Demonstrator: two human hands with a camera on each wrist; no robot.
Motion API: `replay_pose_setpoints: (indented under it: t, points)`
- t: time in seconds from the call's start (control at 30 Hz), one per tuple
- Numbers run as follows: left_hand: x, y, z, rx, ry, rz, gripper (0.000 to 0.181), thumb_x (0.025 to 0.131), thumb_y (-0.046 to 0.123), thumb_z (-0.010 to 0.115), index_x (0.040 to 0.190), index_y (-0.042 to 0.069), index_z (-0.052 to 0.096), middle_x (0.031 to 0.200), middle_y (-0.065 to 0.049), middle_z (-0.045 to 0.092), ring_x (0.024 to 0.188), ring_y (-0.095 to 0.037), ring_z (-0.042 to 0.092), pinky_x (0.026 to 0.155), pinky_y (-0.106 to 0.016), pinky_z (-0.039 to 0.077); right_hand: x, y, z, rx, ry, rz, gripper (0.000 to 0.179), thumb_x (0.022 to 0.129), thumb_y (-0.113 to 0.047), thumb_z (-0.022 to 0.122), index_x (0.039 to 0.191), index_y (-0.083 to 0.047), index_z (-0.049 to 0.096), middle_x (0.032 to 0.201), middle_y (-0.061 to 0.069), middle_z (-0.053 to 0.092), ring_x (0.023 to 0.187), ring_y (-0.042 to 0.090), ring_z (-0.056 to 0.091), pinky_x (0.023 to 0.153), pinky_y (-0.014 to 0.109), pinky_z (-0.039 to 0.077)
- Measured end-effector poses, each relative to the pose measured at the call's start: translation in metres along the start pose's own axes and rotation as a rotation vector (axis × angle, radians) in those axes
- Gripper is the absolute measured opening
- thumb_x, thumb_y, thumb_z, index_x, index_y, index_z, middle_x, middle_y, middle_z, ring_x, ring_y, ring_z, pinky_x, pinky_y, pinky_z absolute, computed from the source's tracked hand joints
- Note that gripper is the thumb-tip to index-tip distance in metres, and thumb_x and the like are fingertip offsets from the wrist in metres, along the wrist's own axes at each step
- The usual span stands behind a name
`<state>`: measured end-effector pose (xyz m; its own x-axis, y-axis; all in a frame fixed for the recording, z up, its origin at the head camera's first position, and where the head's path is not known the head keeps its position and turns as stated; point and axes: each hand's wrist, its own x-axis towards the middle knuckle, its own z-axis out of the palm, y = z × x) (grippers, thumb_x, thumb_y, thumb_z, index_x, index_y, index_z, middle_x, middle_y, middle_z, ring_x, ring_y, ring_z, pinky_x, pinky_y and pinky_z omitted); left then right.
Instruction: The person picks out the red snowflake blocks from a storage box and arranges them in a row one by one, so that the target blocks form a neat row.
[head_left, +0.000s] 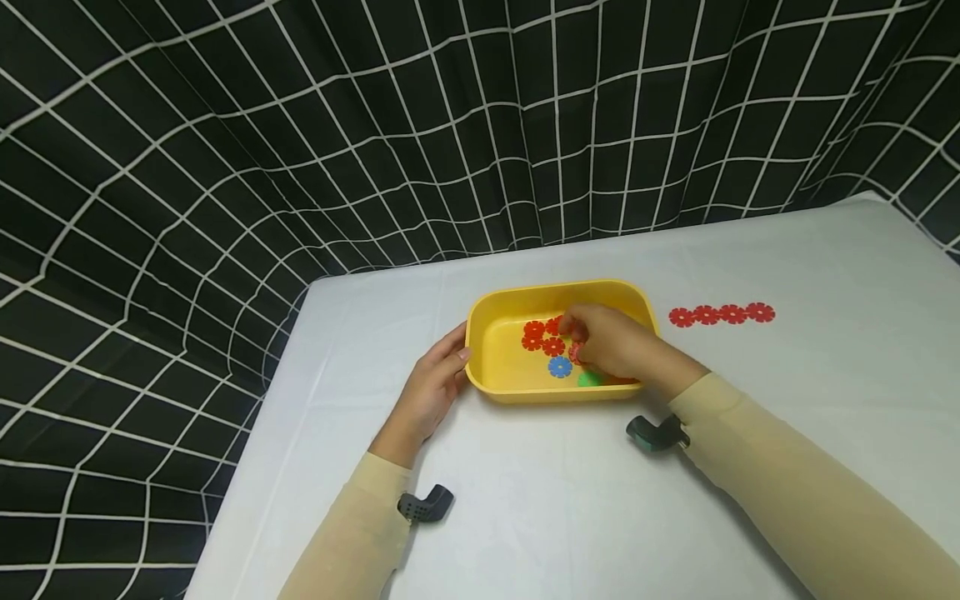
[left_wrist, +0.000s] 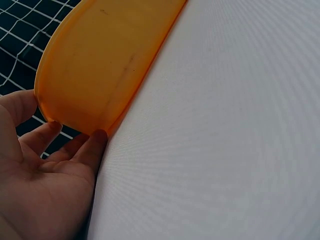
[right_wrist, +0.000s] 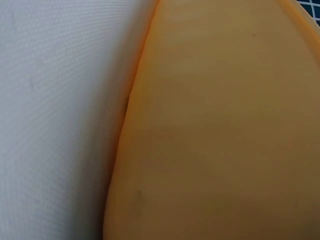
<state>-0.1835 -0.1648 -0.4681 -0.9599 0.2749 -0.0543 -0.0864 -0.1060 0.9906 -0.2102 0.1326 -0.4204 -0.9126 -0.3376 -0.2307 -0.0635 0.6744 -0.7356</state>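
A yellow plastic tray [head_left: 498, 396] stands on the white cloth. My left hand [head_left: 433, 385] holds its left end, with the thumb at the rim; in the left wrist view the fingers of that hand [left_wrist: 55, 170] lie against the tray's outer wall [left_wrist: 100, 60]. Inside the tray, my right hand [head_left: 615, 342] reaches down with bent fingers and pinches a red snowflake disc [head_left: 576, 353], partly covered. Several red snowflake discs [head_left: 533, 331], a blue one [head_left: 559, 367] and a green one [head_left: 589, 379] lie nearby. Only the tray's outside [right_wrist: 215, 125] shows in the right wrist view, not the hand.
To the right of the tray, a row of several joined red snowflake discs [head_left: 720, 314] lies on the white-covered table [head_left: 525, 500]. A black curtain with a white grid [head_left: 450, 125] hangs behind and to the left. Each wrist wears a small dark camera [head_left: 427, 505].
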Motion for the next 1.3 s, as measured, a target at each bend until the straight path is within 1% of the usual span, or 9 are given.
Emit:
replay_pose_setpoints:
  t: [0.07,0.13,0.27,0.43,0.57,0.67,0.77,1.1,1.3]
  points:
    - [0.000,0.000,0.000,-0.001,-0.001,0.000,0.052,0.113,0.013,0.056,0.164,0.009,0.049,0.164,-0.001,0.050,0.151,-0.017,0.044,0.122,-0.038,0.038,0.000,0.000,0.000,0.027,-0.002,0.002,0.035,0.095,0.009,0.076,0.126,-0.003,0.066,0.109,0.016,0.059,0.102,0.033,0.056,0.084,0.038,0.057]
    - [0.000,0.000,0.000,-0.002,-0.001,-0.001,0.053,0.113,0.013,0.056,0.165,0.009,0.048,0.165,-0.001,0.049,0.151,-0.018,0.044,0.123,-0.039,0.038,-0.001,0.000,0.000,0.077,-0.010,0.013,0.033,0.097,0.009,0.075,0.126,-0.003,0.065,0.107,0.017,0.057,0.091,0.032,0.058,0.072,0.033,0.057]
    - [-0.001,0.000,0.000,-0.005,0.000,-0.004,0.053,0.113,0.013,0.057,0.165,0.009,0.048,0.165,-0.001,0.049,0.151,-0.018,0.044,0.122,-0.040,0.038,-0.001,0.003,-0.001,0.167,0.011,0.026,0.027,0.101,0.005,0.072,0.125,-0.004,0.064,0.105,0.017,0.055,0.072,0.028,0.055,0.058,0.027,0.052]
    - [0.000,-0.002,-0.001,0.002,0.001,-0.007,0.053,0.113,0.014,0.056,0.165,0.009,0.048,0.165,-0.001,0.048,0.151,-0.019,0.044,0.122,-0.040,0.038,-0.003,0.005,-0.003,0.233,0.074,-0.013,0.016,0.104,-0.004,0.073,0.119,-0.004,0.067,0.106,0.017,0.058,0.072,0.028,0.056,0.054,0.027,0.053]
    - [0.000,-0.002,-0.001,0.005,-0.002,-0.006,0.053,0.113,0.014,0.056,0.165,0.008,0.047,0.166,-0.002,0.047,0.152,-0.019,0.042,0.123,-0.041,0.037,-0.007,0.005,-0.005,0.292,0.108,-0.054,0.018,0.105,-0.009,0.075,0.120,-0.004,0.068,0.109,0.016,0.059,0.081,0.032,0.059,0.060,0.029,0.056]
    - [0.000,-0.002,-0.001,0.001,-0.004,-0.004,0.052,0.113,0.013,0.055,0.165,0.008,0.048,0.166,-0.002,0.048,0.152,-0.019,0.042,0.123,-0.040,0.037,-0.010,0.006,-0.007,0.319,0.142,-0.095,0.019,0.104,-0.012,0.075,0.120,-0.004,0.068,0.110,0.015,0.061,0.096,0.031,0.059,0.075,0.030,0.056]
    - [0.001,-0.002,-0.001,-0.003,-0.003,-0.006,0.051,0.114,0.012,0.055,0.164,0.008,0.048,0.165,-0.001,0.049,0.151,-0.018,0.043,0.122,-0.039,0.038,-0.014,0.006,-0.009,0.358,0.164,-0.131,0.020,0.104,-0.013,0.076,0.120,-0.003,0.068,0.112,0.015,0.063,0.101,0.033,0.060,0.087,0.032,0.056]
    - [0.000,-0.001,-0.001,0.004,-0.008,0.006,0.052,0.113,0.015,0.057,0.165,0.008,0.048,0.166,-0.001,0.048,0.151,-0.017,0.043,0.122,-0.038,0.039,-0.021,0.007,-0.015,0.501,0.246,-0.157,0.025,0.105,-0.021,0.077,0.124,-0.008,0.068,0.119,0.013,0.069,0.106,0.039,0.066,0.091,0.037,0.062]
    - [0.002,-0.003,-0.002,-0.001,-0.018,0.013,0.052,0.114,0.014,0.056,0.165,0.009,0.048,0.165,-0.002,0.049,0.151,-0.019,0.044,0.122,-0.039,0.039,-0.027,0.012,-0.028,0.505,0.276,-0.161,0.025,0.107,-0.022,0.075,0.126,-0.009,0.068,0.120,0.011,0.072,0.107,0.033,0.068,0.093,0.038,0.062]
